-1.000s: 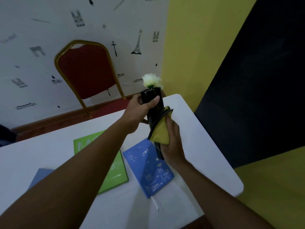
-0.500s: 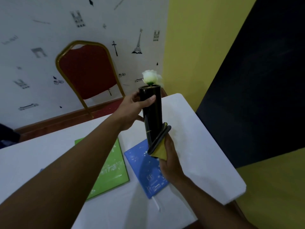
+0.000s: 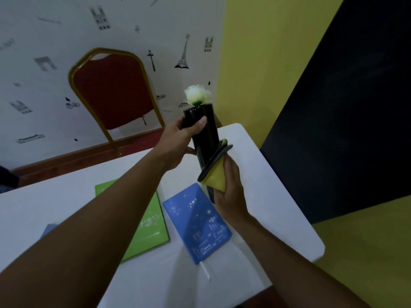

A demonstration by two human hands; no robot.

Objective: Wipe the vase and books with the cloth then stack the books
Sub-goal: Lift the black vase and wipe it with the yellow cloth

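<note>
A tall black vase (image 3: 205, 130) with a white flower (image 3: 196, 94) is held tilted above the white table (image 3: 262, 181). My left hand (image 3: 181, 143) grips the vase near its rim. My right hand (image 3: 229, 192) presses a yellow and dark grey cloth (image 3: 216, 172) around the vase's lower half. On the table below lie a blue book (image 3: 198, 223) and a green book (image 3: 149, 225). A corner of another blue book (image 3: 47, 230) shows beside my left forearm.
A red chair with a gold frame (image 3: 111, 90) stands behind the table against the patterned wall. The table's right edge and rounded corner (image 3: 315, 245) lie close to my right arm. A yellow and black wall rises to the right.
My right hand and the cloth slid down the vase, then back up a little. My left hand kept its grip near the rim, and the view shifted slightly.
</note>
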